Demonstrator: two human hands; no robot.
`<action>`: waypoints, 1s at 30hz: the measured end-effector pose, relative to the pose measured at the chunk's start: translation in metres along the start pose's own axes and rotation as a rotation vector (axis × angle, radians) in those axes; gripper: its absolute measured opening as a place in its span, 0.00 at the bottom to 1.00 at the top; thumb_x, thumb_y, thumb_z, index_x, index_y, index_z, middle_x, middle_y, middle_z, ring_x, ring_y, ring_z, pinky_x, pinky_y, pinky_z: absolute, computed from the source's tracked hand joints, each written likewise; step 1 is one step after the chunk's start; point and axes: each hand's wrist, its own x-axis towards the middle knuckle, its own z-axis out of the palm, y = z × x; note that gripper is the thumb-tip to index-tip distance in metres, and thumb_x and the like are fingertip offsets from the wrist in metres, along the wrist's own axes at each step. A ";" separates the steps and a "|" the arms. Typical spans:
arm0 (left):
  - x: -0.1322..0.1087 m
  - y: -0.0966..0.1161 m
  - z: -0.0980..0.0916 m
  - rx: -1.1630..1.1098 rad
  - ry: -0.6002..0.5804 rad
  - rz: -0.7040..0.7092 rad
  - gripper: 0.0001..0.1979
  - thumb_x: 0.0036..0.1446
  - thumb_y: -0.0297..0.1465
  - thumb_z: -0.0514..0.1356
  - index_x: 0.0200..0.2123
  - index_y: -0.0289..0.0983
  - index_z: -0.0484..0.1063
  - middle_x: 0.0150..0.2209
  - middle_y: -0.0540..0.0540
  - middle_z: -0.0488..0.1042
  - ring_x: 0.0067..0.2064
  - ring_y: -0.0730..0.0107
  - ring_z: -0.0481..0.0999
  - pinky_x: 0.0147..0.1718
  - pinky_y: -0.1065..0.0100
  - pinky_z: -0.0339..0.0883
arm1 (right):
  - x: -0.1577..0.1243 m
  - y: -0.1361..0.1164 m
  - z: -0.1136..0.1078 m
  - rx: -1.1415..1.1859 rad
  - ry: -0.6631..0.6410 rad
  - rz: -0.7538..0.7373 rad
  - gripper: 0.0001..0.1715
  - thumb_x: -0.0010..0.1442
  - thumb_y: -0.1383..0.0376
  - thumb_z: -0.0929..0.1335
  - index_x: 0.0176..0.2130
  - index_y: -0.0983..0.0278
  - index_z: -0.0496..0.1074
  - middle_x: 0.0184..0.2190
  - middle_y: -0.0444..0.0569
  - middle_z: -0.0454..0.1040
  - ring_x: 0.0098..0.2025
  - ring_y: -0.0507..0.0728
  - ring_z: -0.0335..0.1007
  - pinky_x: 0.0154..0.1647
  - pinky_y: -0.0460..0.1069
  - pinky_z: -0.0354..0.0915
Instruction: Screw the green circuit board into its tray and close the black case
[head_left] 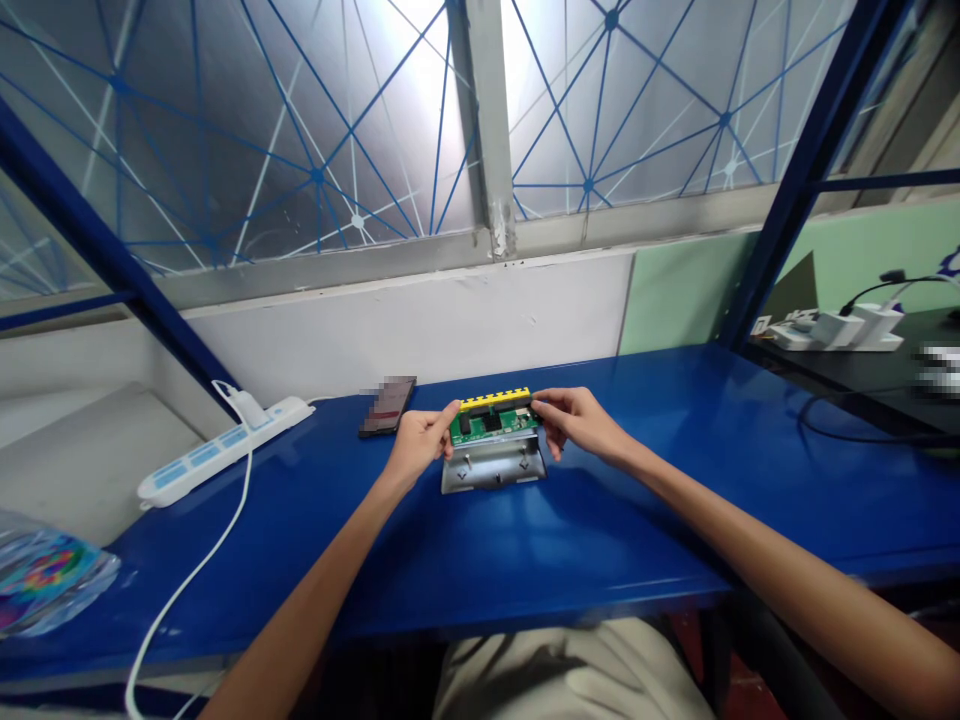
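Near the middle of the blue desk (615, 530), you have a green circuit board (491, 424) between both hands, its face tilted toward you. Your left hand (421, 440) is closed on the board's left end, the thumb lying along the upper corner and the fingers curled below. Your right hand (579, 418) pinches the other end between thumb and fingers, close to the upper right corner. Along the board's far edge runs a yellow strip (495, 399) with dark notches, and dark parts sit on the green face.

Just on your side of the board, a silver metal casing (495, 470) lies on the desk with its hollow side up, showing small posts inside. The board's lower edge overlaps the casing's far part; you cannot tell from this angle whether the two touch.

Beyond your left hand, near the wall (450, 325), lies a dark phone (390, 410), partly blurred. Farther left, a white power strip (202, 467) rests at a slant, with a white plug (249, 408) in its far end and a white cable (238, 510) curving down toward you. A clear plastic bag (56, 575) with a colourful print sits at the left edge of your view.
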 end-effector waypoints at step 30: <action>-0.003 0.007 -0.006 0.201 -0.099 0.198 0.22 0.63 0.46 0.54 0.34 0.34 0.78 0.30 0.44 0.76 0.29 0.70 0.71 0.26 0.71 0.65 | 0.001 -0.004 -0.006 -0.176 0.122 -0.049 0.23 0.60 0.45 0.66 0.39 0.61 0.62 0.32 0.47 0.71 0.23 0.55 0.74 0.12 0.45 0.60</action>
